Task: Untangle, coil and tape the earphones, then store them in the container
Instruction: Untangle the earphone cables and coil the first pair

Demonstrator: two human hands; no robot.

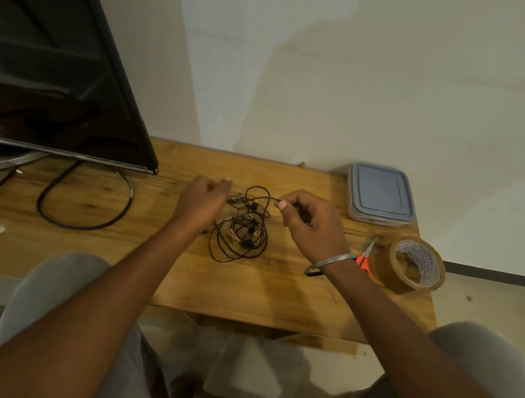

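the earphones (242, 226) lie in a loose black tangle on the middle of the wooden worktop (262, 286), between the two hands, with small coloured bits and what look like the buds knotted into the loops. one strand rises from the pile to the right hand (308, 224), whose fingers (282, 204) are pinched closed on it, so part of the cable hangs lifted while the rest sits on the wood. the left hand (202, 200) is curled at the left edge of the tangle; its fingertips are turned away, so i cannot tell whether it grips a strand or only touches it.

by the look of it this cable is very light, thin and limp, with no stiffness to hold a shape. it likely snags on itself and tightens if pulled hard, and the joints at the buds and plug are probably the weak spots. the safer hold is a light pinch on the cord near a free end, feeding loops out rather than tugging.

further right, the lidded container (380, 195) stands closed at the back corner. the brown tape roll (417, 266) sits by the right edge, with the red-handled scissors (366, 255) just beside it.
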